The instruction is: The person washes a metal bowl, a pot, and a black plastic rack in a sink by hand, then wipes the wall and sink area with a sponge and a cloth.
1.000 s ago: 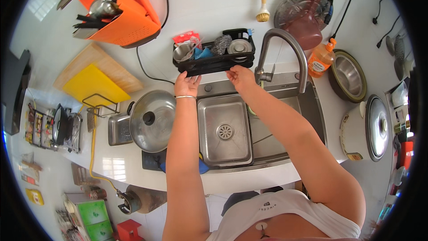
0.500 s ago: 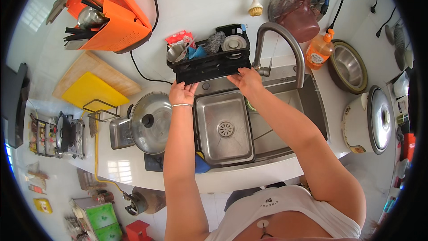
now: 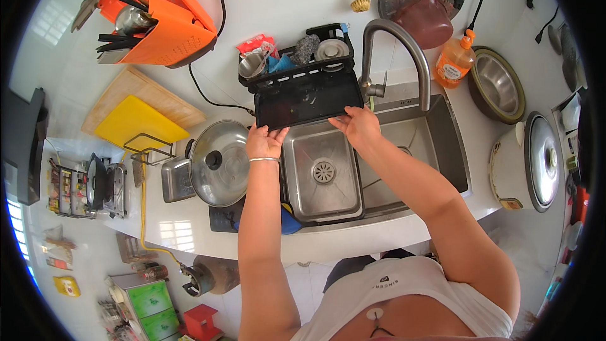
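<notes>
Both my hands grip the near edge of a flat black tray [image 3: 309,100], which juts out from beneath a black slatted basket [image 3: 295,81]. At the tray's left corner, my left hand [image 3: 265,142] has its fingers on the edge. My right hand [image 3: 358,127] pinches the edge near the right corner. Some pale specks mark the tray's dark surface. In the basket lie a red packet [image 3: 255,43], a small metal cup [image 3: 252,65], a blue cloth [image 3: 281,64], a grey mesh scrubber [image 3: 307,48] and a round whitish lid [image 3: 331,52].
Below the tray is a steel sink [image 3: 435,151] with a smaller basin [image 3: 323,192] in it. A curved faucet [image 3: 404,35] stands right of the basket. A glass-lidded pan [image 3: 218,180] sits left, an orange soap bottle [image 3: 453,63] and metal bowl [image 3: 499,85] right.
Both hands have drawn the black tray toward me from under the basket, and more of its upper surface shows. The whole view has shifted slightly.
</notes>
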Tool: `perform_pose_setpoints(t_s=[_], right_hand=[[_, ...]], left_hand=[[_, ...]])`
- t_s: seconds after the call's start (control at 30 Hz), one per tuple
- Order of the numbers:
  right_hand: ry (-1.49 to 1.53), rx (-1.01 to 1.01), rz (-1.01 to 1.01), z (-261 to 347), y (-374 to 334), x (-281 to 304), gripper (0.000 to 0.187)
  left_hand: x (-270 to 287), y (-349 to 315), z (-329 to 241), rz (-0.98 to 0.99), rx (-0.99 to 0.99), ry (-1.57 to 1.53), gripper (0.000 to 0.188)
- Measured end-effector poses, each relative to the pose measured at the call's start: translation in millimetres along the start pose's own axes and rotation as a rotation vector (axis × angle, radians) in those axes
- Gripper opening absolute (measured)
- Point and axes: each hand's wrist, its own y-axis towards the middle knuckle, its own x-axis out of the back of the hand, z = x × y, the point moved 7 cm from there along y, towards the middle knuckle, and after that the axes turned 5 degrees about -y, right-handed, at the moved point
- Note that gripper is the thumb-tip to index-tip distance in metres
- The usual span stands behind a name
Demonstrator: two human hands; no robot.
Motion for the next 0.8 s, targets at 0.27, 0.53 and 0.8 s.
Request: perform_pose_setpoints(t_s=[0.27, 0.53, 0.8], right_hand=[[0.047, -0.115, -0.022, -23.1, -39.9, 85.4, 0.022], [0.121, -0.265, -0.132, -35.5, -76.2, 238.6, 0.014], [-0.551, -0.409, -0.308, 0.0, -58.1, 368.6, 0.021]], left_hand=[[20.1, -68.4, 46.5, 0.011, 0.040, 0.082, 0.046], [51.6, -126.0, 166.8, -0.047, 0.225, 0.095, 0.038], [19.9, -138.3, 241.5, -0.144, 0.234, 0.441, 0.041]])
